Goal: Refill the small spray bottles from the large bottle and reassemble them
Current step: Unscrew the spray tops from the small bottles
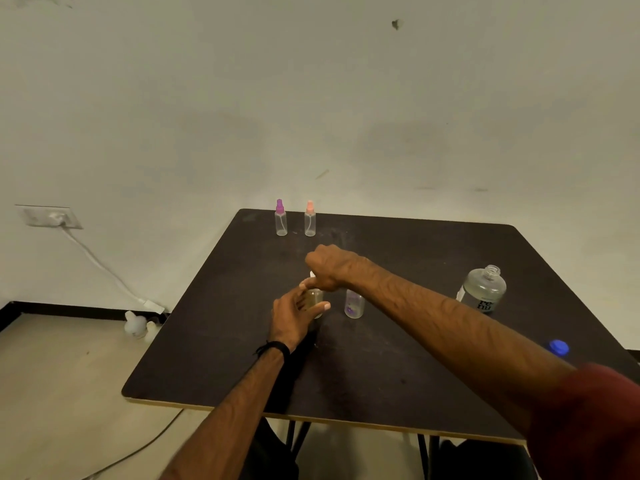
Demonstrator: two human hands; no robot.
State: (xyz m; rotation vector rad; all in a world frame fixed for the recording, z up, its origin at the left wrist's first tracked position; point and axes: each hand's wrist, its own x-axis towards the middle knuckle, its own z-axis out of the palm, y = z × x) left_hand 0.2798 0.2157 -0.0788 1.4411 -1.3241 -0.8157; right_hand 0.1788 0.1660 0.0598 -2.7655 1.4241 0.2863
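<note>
Mid-surface (381, 358), the left hand (294, 315) gripped a small bottle (316, 299); the right hand (327, 268) pinched its white sprayer (312, 274) on top. The large bottle (483, 289) stood uncapped, far right.

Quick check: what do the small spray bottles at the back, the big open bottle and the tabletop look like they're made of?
Purple-capped spray bottle and pink-capped spray bottle: likely clear plastic, see-through bodies, matte coloured tops. Large bottle: clear plastic or glass, glossy; cannot tell which. Table: probably dark matte laminate over wood board, with a pale edge along the front.

Four small spray bottles (281, 220) — one large bottle (483, 289) — one blue cap (558, 348).
</note>
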